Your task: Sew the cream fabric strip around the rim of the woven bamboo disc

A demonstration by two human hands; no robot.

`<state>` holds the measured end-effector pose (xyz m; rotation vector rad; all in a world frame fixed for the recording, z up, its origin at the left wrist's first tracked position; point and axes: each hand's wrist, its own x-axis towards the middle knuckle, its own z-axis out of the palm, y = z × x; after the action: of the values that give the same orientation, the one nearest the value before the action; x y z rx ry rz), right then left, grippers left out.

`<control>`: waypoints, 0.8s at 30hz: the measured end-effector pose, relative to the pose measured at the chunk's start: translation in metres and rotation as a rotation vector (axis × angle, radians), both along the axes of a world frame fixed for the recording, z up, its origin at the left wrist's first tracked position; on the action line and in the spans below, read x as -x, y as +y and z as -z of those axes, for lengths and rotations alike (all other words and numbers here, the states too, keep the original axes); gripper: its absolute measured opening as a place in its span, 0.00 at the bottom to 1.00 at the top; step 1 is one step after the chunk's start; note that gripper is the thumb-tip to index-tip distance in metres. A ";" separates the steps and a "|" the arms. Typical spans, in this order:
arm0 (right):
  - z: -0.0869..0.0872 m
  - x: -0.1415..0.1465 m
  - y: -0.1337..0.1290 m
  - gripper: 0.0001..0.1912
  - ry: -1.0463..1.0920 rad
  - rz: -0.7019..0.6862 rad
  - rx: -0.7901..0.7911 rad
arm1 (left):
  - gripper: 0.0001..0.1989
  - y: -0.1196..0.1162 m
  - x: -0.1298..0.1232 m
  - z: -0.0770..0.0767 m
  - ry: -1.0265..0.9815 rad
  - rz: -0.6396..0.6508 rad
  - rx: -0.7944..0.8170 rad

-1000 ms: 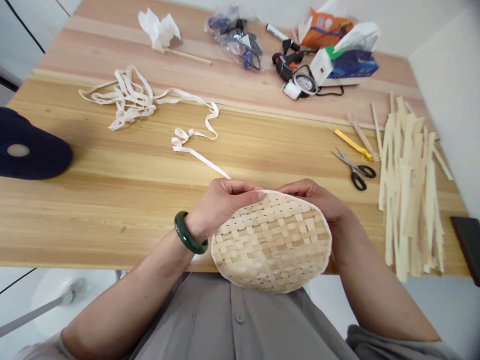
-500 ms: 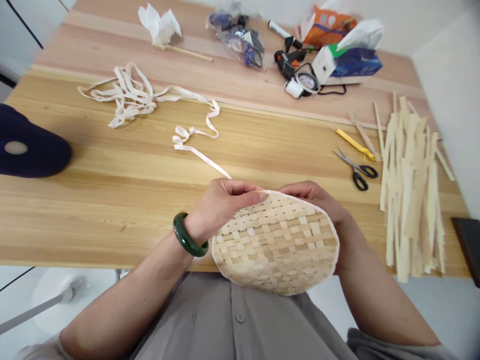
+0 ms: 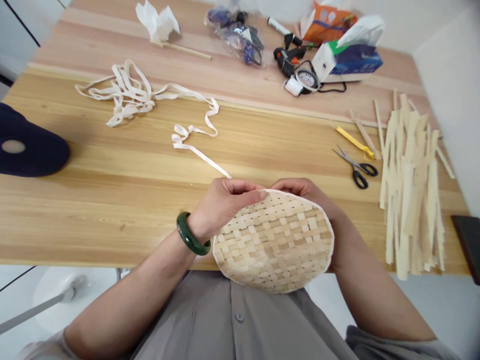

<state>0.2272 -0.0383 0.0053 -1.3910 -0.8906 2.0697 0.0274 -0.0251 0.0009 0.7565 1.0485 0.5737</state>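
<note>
A round woven bamboo piece [image 3: 275,245] with a white band along its rim is tilted up in front of my shirt. My left hand [image 3: 228,204], with a green bangle above it on the wrist, pinches the top left of the rim, thumb on the near face. At the top right, my right hand [image 3: 303,192] grips the rim from behind; most of its fingers are hidden by the weave. A white ribbon [image 3: 204,158] runs from beside my left fingers across the table to a loose tangled heap [image 3: 129,95].
Scissors [image 3: 356,167], a yellow tool [image 3: 354,141] and a pile of bamboo strips [image 3: 412,190] lie to the right. Behind are a glue gun [image 3: 287,60], a tissue box [image 3: 348,62] and bagged items [image 3: 240,37]. A dark blue object [image 3: 33,145] stands at the left.
My right hand has shifted slightly left along the back of the rim, and the woven piece has turned a little. My left hand keeps its pinch.
</note>
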 end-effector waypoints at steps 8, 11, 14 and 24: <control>0.006 -0.002 0.002 0.09 -0.082 0.032 -0.143 | 0.10 -0.001 -0.002 0.000 -0.011 0.006 0.004; 0.011 -0.008 0.016 0.10 -0.089 -0.094 -0.267 | 0.11 -0.002 -0.003 0.000 0.007 0.022 -0.011; 0.004 -0.015 0.025 0.09 -0.211 -0.164 -0.471 | 0.12 -0.003 -0.002 -0.001 0.024 0.028 -0.033; -0.032 0.018 0.003 0.07 -0.864 -0.356 -1.486 | 0.10 -0.005 -0.006 0.004 -0.026 -0.013 -0.080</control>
<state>0.2089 -0.0350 0.0372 -1.0978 -2.3840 0.3198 0.0332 -0.0305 -0.0032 0.8106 1.0112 0.6377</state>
